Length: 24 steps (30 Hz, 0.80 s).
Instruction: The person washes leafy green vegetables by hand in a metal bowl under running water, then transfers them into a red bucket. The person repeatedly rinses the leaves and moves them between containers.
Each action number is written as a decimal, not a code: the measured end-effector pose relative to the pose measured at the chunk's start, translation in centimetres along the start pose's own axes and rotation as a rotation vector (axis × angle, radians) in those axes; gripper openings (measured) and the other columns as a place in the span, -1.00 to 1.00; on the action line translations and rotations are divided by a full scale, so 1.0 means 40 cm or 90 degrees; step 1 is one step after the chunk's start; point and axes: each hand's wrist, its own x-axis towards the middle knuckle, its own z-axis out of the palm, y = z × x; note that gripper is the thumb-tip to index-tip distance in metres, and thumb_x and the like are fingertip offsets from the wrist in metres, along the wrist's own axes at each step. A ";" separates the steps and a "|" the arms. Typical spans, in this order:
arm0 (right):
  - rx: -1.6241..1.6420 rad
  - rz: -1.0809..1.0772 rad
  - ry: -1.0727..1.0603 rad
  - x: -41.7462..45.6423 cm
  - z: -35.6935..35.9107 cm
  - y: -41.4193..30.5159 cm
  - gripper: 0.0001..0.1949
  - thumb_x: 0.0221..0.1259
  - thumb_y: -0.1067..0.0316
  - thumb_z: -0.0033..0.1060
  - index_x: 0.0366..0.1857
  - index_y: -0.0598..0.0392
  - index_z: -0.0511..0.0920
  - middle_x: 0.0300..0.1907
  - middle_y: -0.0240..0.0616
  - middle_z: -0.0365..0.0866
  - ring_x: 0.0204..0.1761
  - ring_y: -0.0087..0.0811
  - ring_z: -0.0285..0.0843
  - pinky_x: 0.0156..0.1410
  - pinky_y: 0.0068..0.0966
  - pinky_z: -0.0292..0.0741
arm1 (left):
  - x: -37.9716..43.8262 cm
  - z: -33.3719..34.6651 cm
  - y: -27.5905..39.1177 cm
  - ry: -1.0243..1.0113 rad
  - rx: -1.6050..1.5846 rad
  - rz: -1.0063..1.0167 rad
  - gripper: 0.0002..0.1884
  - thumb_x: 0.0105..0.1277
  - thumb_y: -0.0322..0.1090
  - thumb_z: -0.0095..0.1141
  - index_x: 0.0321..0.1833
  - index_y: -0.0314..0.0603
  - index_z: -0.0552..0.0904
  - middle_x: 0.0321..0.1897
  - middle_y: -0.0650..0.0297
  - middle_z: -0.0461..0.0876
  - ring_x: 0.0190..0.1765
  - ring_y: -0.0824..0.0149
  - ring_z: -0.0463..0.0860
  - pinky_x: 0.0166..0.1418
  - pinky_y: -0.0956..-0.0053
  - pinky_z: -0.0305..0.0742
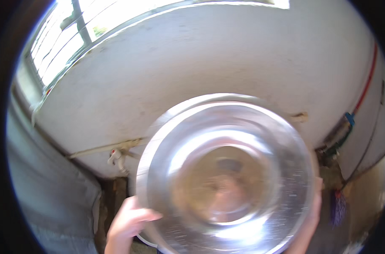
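Observation:
A large round stainless steel basin (287, 177) is held up before me, its shiny face turned toward the camera. Blurred reflections show in its flat centre. My left hand (130, 216) grips the rim at the lower left, thumb over the front and the other fingers partly hidden. At the right edge, my right hand (317, 193) holds the basin from the side, mostly hidden behind it. A second curved edge shows above the upper rim; blur leaves it unclear whether that is another basin.
Behind the basin stands a pale wall (186, 63) with a white plastic tap (118, 158) and a barred window (62, 41). A grey sheet (49, 190) hangs at left. At right are a red-handled cleaning tool (367, 82) and a purple-bristled brush (338, 206).

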 end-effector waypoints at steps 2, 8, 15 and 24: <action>0.154 -0.042 -0.084 -0.093 -0.139 -0.051 -0.21 0.30 -0.32 -0.40 0.25 0.33 0.23 0.20 -0.08 0.37 0.20 -0.27 0.32 0.35 -0.39 0.16 | 0.129 0.101 -0.067 -0.228 0.022 0.053 -0.70 0.08 -0.36 0.16 -0.14 -0.39 0.58 -0.38 0.27 0.59 -0.38 0.48 0.52 -0.34 0.61 0.42; -0.311 -0.029 0.239 -0.371 -0.320 -0.095 -0.40 0.20 0.01 -0.08 0.22 0.26 0.27 0.16 -0.16 0.39 0.18 -0.32 0.33 0.30 -0.40 0.21 | 0.219 0.418 -0.149 -0.539 -0.048 -0.023 -0.58 0.15 -0.35 0.02 0.06 -0.44 0.43 -0.35 0.13 0.61 -0.36 0.35 0.63 -0.37 0.45 0.61; -0.191 -0.069 0.601 -0.520 -0.512 -0.025 -0.56 -0.18 0.52 -0.06 -0.06 0.14 0.44 -0.19 -0.33 0.48 -0.18 -0.43 0.44 -0.02 -0.51 0.41 | 0.336 0.666 -0.223 -0.793 -0.012 -0.015 -0.36 0.29 0.02 0.06 0.36 -0.09 0.26 -0.19 0.23 0.57 -0.15 0.43 0.56 -0.14 0.52 0.50; 0.121 -0.105 0.834 -0.576 -0.645 0.221 -0.91 -0.24 0.55 0.00 -0.59 0.07 0.44 -0.54 -0.35 0.50 -0.37 -0.35 0.53 -0.06 -0.44 0.50 | 0.518 0.443 -0.562 -0.395 0.557 0.363 -0.70 0.20 -0.27 0.05 -0.06 -0.27 0.58 -0.17 -0.01 0.62 -0.09 0.06 0.61 -0.01 0.25 0.51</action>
